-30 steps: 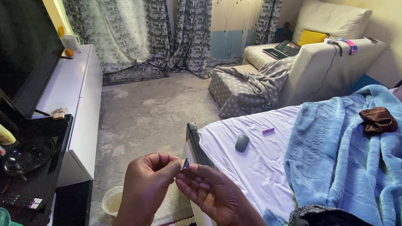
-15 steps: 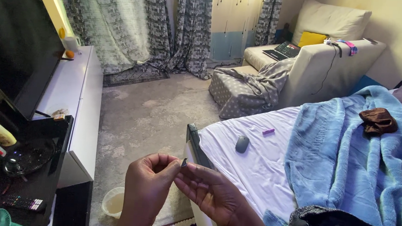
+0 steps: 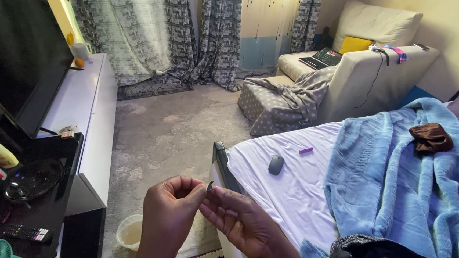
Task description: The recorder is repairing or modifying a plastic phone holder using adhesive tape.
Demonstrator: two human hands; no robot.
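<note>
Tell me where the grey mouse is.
The grey mouse lies on the white sheet near the bed's foot, left of the blue blanket, beside a small purple thing.

Bed [image 3: 289, 198]: mouse [image 3: 276, 164], blue blanket [image 3: 392, 183], brown cloth [image 3: 429, 137].

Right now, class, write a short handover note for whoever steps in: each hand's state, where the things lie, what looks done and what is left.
Left hand: curled, fingertips pinching a small dark object.
Right hand: palm up, fingertips meeting the same object.
Both hands are raised in front of the bed's corner. On the white sheet lie a grey mouse and a small purple item, untouched.
Done: object held between both hands. What it is, and what is left, is too small to tell.
</note>
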